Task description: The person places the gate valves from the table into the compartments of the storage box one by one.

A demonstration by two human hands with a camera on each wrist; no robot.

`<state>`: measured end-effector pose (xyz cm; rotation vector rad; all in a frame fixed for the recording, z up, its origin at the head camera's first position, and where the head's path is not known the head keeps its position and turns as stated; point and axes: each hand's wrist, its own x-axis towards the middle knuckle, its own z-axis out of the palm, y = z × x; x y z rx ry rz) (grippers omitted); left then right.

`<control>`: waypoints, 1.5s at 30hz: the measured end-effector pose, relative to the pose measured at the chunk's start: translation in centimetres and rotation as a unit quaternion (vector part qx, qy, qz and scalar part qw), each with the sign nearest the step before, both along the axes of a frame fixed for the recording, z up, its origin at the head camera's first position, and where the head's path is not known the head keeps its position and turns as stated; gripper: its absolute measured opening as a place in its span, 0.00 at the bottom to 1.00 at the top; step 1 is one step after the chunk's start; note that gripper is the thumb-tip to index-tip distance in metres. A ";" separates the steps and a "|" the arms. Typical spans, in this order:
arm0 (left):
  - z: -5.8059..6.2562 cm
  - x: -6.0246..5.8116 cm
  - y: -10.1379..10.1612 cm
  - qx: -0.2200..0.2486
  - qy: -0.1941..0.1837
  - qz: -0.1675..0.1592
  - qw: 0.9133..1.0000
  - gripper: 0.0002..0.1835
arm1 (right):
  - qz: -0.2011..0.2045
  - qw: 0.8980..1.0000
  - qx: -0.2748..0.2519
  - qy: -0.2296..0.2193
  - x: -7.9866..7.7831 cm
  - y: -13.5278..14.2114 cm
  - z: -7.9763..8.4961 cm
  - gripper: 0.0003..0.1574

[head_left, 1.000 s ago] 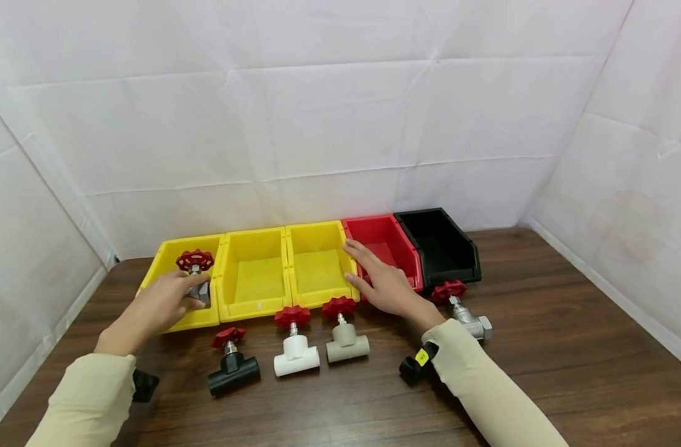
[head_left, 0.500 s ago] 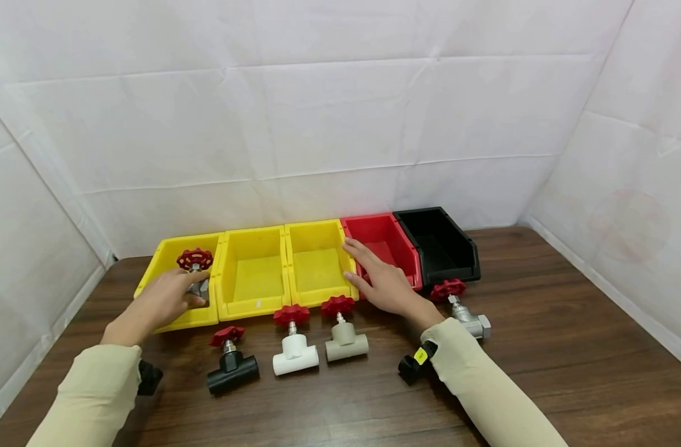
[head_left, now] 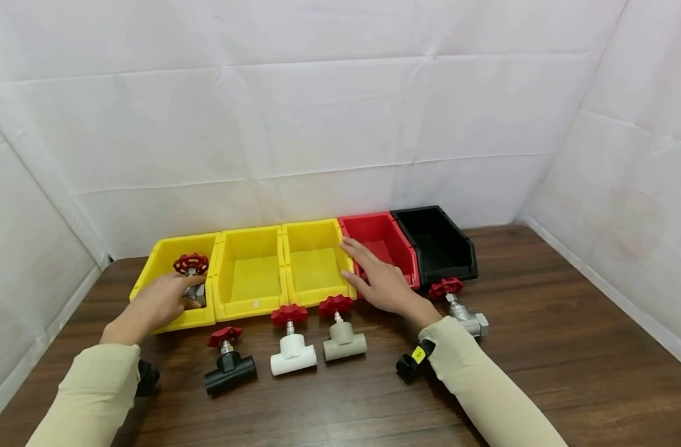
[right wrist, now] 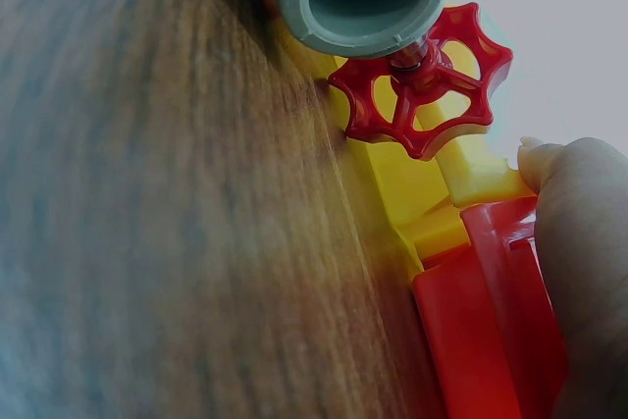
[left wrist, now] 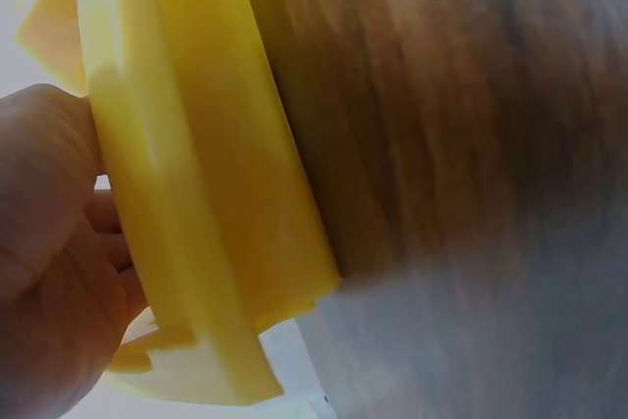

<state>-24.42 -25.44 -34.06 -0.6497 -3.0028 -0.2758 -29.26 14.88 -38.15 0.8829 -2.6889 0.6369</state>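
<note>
My left hand (head_left: 158,304) reaches into the leftmost yellow bin (head_left: 175,323), with thumb and index finger about a metal valve (head_left: 195,293) with a red handwheel (head_left: 191,264). In the left wrist view, the hand (left wrist: 49,233) is over the wall of the yellow bin (left wrist: 226,193), which hides the valve. My right hand (head_left: 387,285) lies with fingers extended over the edge where the third yellow bin (head_left: 347,287) meets the red bin (head_left: 410,248). In the right wrist view, the thumb (right wrist: 579,213) is by the bins' rims.
On the table (head_left: 351,410) stand a black valve (head_left: 230,370), a white valve (head_left: 293,355) and a grey-beige valve (head_left: 344,341), all with red handwheels. Another metal valve (head_left: 470,320) lies behind the right forearm. A black bin (head_left: 463,267) ends the row; a white sheet (head_left: 329,124) hangs behind.
My left hand has sunk slightly into the bin with the metal valve. The right hand keeps its place; the head view has shifted a little.
</note>
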 end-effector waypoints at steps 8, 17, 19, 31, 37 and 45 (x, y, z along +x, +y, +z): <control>0.0 -0.2 -0.2 0.007 -0.007 -0.002 1.000 0.24 | -0.010 1.000 0.001 -0.001 0.2 -0.1 0.4 0.40; 0.0 -0.2 -0.8 0.015 -0.024 0.010 1.000 0.24 | -0.003 1.000 0.010 -0.002 0.1 -0.6 0.3 0.40; 0.0 -0.3 -0.8 0.015 -0.024 0.010 1.000 0.25 | -0.004 1.000 0.010 -0.002 0.2 -0.6 0.3 0.41; 0.0 -0.4 -1.0 0.011 -0.037 0.029 0.999 0.26 | -0.003 1.000 0.012 -0.004 0.3 -0.8 0.3 0.41; 0.1 -0.5 -1.1 0.011 -0.042 0.028 0.999 0.27 | -0.003 1.000 0.012 -0.002 0.3 -0.9 0.3 0.41; 0.2 -0.6 -1.3 0.015 -0.047 0.020 0.999 0.27 | -0.009 1.000 0.009 -0.008 0.4 -1.2 0.2 0.41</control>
